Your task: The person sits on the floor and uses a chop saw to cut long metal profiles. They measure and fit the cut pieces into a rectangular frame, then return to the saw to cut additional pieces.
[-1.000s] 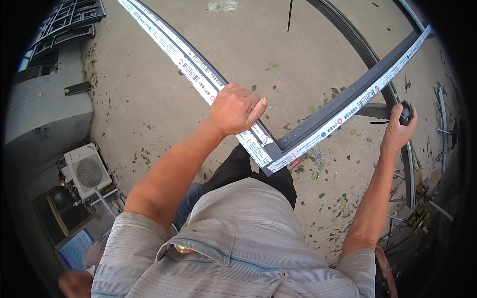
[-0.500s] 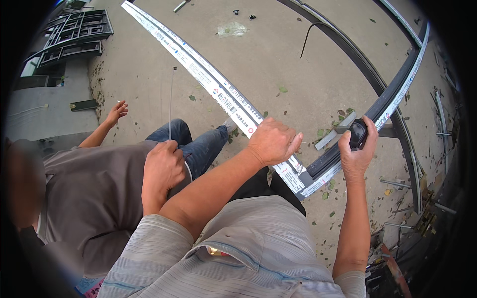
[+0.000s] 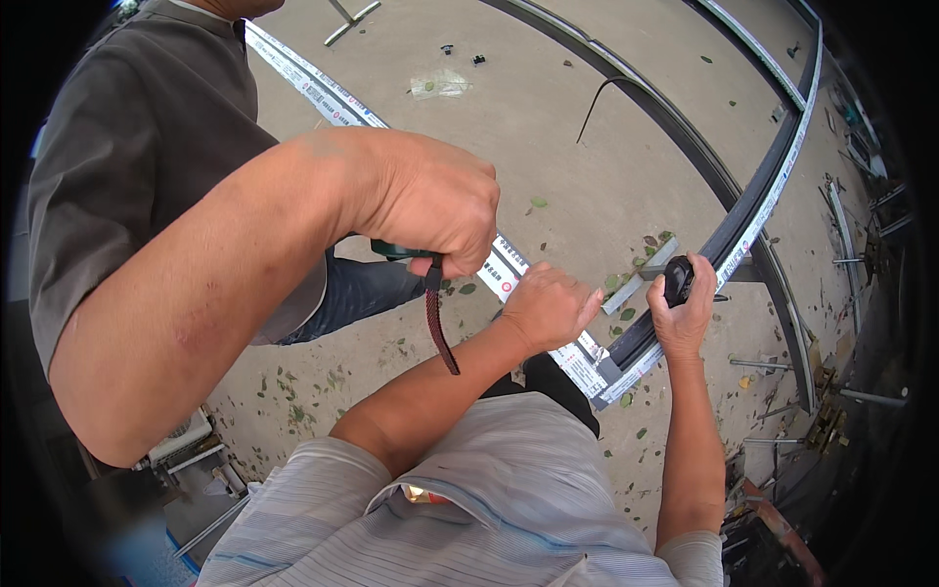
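Note:
My left hand (image 3: 553,308) is closed over the long white-and-grey metal bar (image 3: 328,98) close to the corner of the frame, its thumb sticking out to the right. A rounded black case, apparently a tape measure (image 3: 678,281), is gripped in my right hand (image 3: 687,318) against the dark side bar (image 3: 758,201) of the same frame. Whether any blade is drawn out of it cannot be seen. The corner (image 3: 604,377) where both bars join sits just in front of my body. Printed protective film covers parts of the bars.
At the left stands a co-worker in a dark shirt (image 3: 147,137). That person's hand (image 3: 440,205) holds a dark green thing with a braided strap (image 3: 440,333) above the bar. Another curved dark bar (image 3: 646,98) lies beyond; metal pieces (image 3: 841,430) clutter the right.
The co-worker has straightened up and reached an arm across in front of me, over the long bar. My view has shifted slightly; both my hands keep their hold.

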### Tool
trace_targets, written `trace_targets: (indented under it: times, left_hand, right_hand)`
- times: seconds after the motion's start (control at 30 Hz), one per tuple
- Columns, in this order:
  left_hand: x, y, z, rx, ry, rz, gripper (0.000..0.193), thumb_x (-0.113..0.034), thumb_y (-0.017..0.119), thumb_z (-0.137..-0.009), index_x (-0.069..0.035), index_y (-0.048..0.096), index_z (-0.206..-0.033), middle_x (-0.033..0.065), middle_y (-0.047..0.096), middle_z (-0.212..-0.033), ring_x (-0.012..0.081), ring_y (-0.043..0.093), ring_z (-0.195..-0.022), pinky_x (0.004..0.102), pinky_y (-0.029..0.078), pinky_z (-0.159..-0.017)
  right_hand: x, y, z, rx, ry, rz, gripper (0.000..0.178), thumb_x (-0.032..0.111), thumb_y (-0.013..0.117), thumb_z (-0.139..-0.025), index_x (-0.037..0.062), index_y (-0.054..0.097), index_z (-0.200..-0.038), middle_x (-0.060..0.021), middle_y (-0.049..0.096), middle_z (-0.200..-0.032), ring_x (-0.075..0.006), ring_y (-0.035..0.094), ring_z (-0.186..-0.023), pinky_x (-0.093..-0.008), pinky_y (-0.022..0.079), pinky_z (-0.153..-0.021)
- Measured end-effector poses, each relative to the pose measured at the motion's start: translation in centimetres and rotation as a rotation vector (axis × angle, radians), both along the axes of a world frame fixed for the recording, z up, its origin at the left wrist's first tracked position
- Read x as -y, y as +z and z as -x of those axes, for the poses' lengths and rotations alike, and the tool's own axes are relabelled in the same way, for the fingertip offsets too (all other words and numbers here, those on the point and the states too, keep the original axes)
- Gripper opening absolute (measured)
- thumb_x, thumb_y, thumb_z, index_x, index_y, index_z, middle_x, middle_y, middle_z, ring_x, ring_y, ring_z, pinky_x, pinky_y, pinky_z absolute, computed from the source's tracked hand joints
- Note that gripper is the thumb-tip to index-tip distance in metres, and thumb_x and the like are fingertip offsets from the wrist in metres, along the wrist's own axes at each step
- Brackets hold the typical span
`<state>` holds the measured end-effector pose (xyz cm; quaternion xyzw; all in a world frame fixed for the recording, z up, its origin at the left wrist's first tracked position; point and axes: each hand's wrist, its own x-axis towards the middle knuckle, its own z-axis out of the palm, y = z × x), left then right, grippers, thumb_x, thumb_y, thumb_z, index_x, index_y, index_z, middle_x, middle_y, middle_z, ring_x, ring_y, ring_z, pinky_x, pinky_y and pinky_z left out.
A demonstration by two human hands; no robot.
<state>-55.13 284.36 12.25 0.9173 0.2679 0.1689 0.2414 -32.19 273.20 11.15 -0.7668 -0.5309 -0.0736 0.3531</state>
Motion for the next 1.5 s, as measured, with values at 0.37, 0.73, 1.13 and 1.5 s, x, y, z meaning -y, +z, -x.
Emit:
trace_targets:
  times: [0.37, 0.73, 1.13, 1.5]
  left_hand:
    - [0.1, 0.1, -0.1, -0.039, -0.008, -0.016, 0.044, -0.032, 0.057, -0.109, -0.007, 0.064, -0.072, 0.0146, 0.067, -0.073, 0.0369, 0.066, -0.075, 0.0484, 0.048, -0.079]
    - [1.2, 0.7, -1.1, -0.118, 0.033, -0.086, 0.041, -0.029, 0.062, -0.105, -0.007, 0.065, -0.071, 0.0155, 0.067, -0.072, 0.039, 0.066, -0.073, 0.0518, 0.049, -0.077]
    - [4.4, 1.1, -2.3, -0.144, 0.083, -0.12, 0.04, -0.03, 0.063, -0.105, -0.007, 0.065, -0.071, 0.014, 0.068, -0.071, 0.0377, 0.066, -0.073, 0.0493, 0.049, -0.08]
    - [4.5, 0.6, -2.0, -0.043, 0.105, -0.091, 0.04, -0.026, 0.065, -0.104, -0.006, 0.061, -0.068, 0.0138, 0.062, -0.067, 0.0381, 0.061, -0.069, 0.0491, 0.048, -0.074]
  right_hand:
    - [-0.3, -0.1, 0.1, -0.036, 0.009, -0.063, 0.062, 0.006, 0.081, -0.08, 0.0025, 0.056, -0.136, -0.0223, 0.063, -0.127, -0.0435, 0.065, -0.118, -0.05, 0.056, -0.103]
    - [0.8, -0.3, -1.0, -0.11, 0.078, -0.153, 0.071, 0.014, 0.087, -0.078, 0.0051, 0.053, -0.14, -0.0203, 0.059, -0.133, -0.0441, 0.063, -0.116, -0.0516, 0.056, -0.1]
    - [0.8, -0.8, -1.2, -0.195, 0.111, -0.183, 0.071, 0.015, 0.086, -0.08, 0.0045, 0.054, -0.142, -0.0228, 0.059, -0.135, -0.0464, 0.062, -0.118, -0.0537, 0.056, -0.099]
    - [0.6, -0.9, -1.1, -0.172, 0.14, -0.213, 0.066, 0.013, 0.085, -0.08, 0.0017, 0.057, -0.139, -0.0225, 0.061, -0.132, -0.0447, 0.063, -0.119, -0.0523, 0.055, -0.101]
